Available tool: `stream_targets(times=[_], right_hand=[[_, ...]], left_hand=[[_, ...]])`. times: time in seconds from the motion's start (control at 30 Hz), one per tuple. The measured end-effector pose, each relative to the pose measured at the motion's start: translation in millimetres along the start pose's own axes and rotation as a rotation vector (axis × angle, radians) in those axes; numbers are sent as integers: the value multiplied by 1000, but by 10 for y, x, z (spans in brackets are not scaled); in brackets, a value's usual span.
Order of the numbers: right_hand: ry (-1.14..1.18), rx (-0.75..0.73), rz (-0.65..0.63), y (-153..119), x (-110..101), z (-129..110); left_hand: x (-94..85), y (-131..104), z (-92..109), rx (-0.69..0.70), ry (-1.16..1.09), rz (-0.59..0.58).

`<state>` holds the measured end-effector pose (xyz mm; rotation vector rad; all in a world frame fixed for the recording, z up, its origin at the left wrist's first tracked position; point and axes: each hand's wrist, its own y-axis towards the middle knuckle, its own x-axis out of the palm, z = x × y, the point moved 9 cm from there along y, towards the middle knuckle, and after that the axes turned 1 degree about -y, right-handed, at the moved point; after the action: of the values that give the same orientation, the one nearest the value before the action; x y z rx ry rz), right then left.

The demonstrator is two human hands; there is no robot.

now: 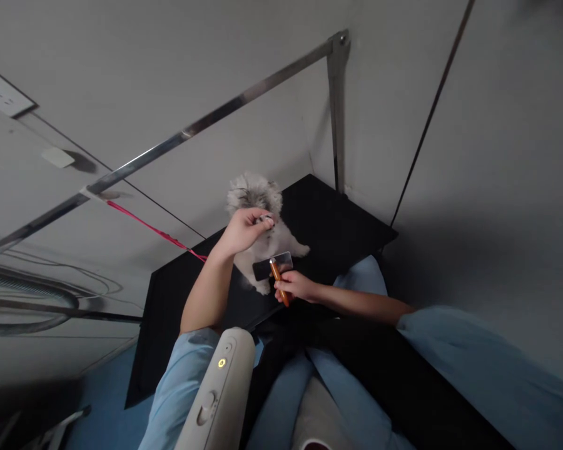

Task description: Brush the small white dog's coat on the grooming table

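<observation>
A small fluffy white and grey dog (254, 189) is on the black grooming table (328, 219), its front paws on the tabletop. My left hand (246, 230) is closed at the dog's muzzle, thumb and fingers pinching there; the hand hides part of its face. In my right hand (300, 286) is a slicker brush (280, 282), gripped by its orange handle. The brush's flat rectangular head lies just in front of the dog's chest and front legs; I cannot tell whether its pins touch the coat.
A metal grooming arm (244, 97) crosses above the table, with a red leash (154, 228) running from it toward the dog. A pale grey device (218, 390) with a lit yellow button sits close below me. A ribbed hose (28, 290) is at left, a wall socket (4, 94) higher up.
</observation>
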<state>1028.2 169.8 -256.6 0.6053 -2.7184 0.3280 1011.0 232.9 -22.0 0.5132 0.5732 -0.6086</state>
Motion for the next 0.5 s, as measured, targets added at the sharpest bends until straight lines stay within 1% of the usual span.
stream_targets(times=[0.03, 0.07, 0.13, 0.17, 0.23, 0.3, 0.33, 0.37, 0.4, 0.43, 0.47, 0.5], right_hand=[[-37, -31, -27, -5, 3, -5], [-87, -82, -21, -10, -28, -38], [-213, -161, 58, -26, -154, -90], [-269, -163, 111, -45, -230, -69], [-335, -99, 174, -123, -348, 92], [-343, -27, 174, -268, -413, 320], [-343, 5, 162, -359, -437, 424], [-338, 25, 146, -453, -457, 496], [-333, 24, 127, -544, -471, 520], [-335, -2, 115, -622, -485, 484], [-346, -53, 121, -683, -505, 388], [-361, -121, 147, -723, -531, 243]], left_hand=[[19, -66, 25, 19, 38, 15], [45, -137, 55, 43, 85, 31], [104, -302, 111, 109, 193, 88], [136, -400, 126, 148, 245, 132], [221, -635, 106, 231, 329, 243], [338, -923, 13, 312, 379, 376], [397, -1090, -49, 353, 395, 463], [472, -1262, -116, 391, 414, 541], [559, -1430, -185, 419, 437, 608], [643, -1590, -257, 427, 444, 672], [729, -1729, -330, 422, 423, 711], [814, -1843, -398, 404, 382, 727]])
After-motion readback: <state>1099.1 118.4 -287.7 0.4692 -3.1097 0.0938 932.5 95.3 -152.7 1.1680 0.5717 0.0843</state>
